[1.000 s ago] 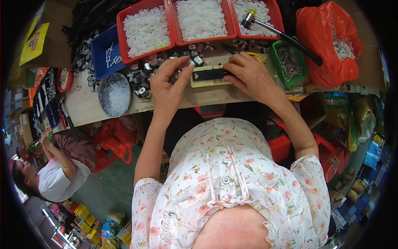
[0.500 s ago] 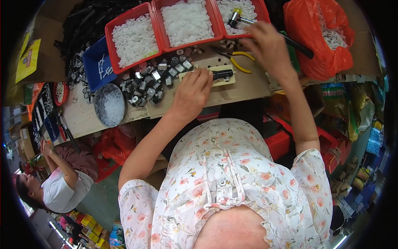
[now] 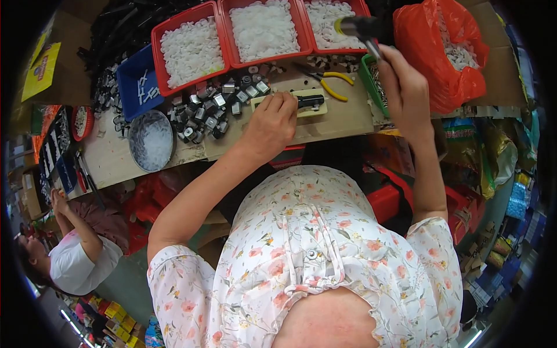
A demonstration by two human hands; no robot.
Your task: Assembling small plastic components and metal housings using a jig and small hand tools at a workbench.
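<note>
My right hand [image 3: 409, 95] is wrapped round the handle of a hammer [image 3: 361, 28], raised over the right side of the bench. The hammer has a dark head with a yellow face. My left hand [image 3: 270, 126] presses its fingers together on a slim black part [image 3: 311, 101] that lies on a cream block [image 3: 312, 112] at the bench's front edge. My fingers cover the left end of this part. To the left of that hand lies a heap of small metal and black pieces [image 3: 203, 113]. Yellow-handled pliers [image 3: 333, 87] rest just beyond the block.
Red trays [image 3: 225, 36] of small white pieces line the back. A blue tray [image 3: 125, 87] and a round metal bowl [image 3: 133, 145] stand left. A green tray [image 3: 371, 87] and a red plastic bag [image 3: 409, 52] are right. Another person [image 3: 87, 261] sits at the far left.
My right hand now grips the hammer, which lay partly on the right red tray before, and has lifted it toward me. My left hand stays at the black part.
</note>
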